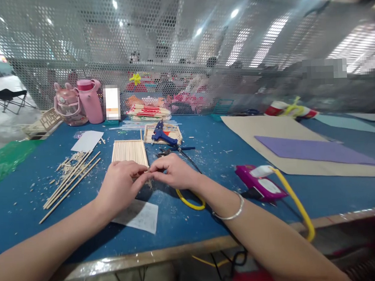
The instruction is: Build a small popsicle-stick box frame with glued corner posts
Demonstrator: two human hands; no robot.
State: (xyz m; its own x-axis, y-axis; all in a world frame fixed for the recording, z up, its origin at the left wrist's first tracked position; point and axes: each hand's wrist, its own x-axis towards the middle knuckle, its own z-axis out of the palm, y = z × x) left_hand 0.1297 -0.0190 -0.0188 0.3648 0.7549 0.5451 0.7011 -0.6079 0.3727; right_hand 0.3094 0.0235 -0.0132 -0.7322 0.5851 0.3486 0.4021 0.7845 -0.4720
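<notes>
A flat panel of pale wooden sticks (129,150) lies on the blue table (209,221). At its near right corner, my left hand (121,181) and my right hand (173,171) meet with fingertips pinched together. What they pinch is too small to make out. Behind the panel, a blue glue gun (164,135) rests on a small wooden frame (148,135). Loose sticks (72,181) and small wood scraps lie left of my left hand. A printed paper (141,218) is partly under my left wrist.
A purple power strip (259,185) with a yellow cable (296,202) sits at the right. Purple sheet (313,150) lies on beige paper (242,130). Pink bottle (90,103), clear jar (71,109) and bundled sticks (149,112) stand or lie along the mesh screen (172,46).
</notes>
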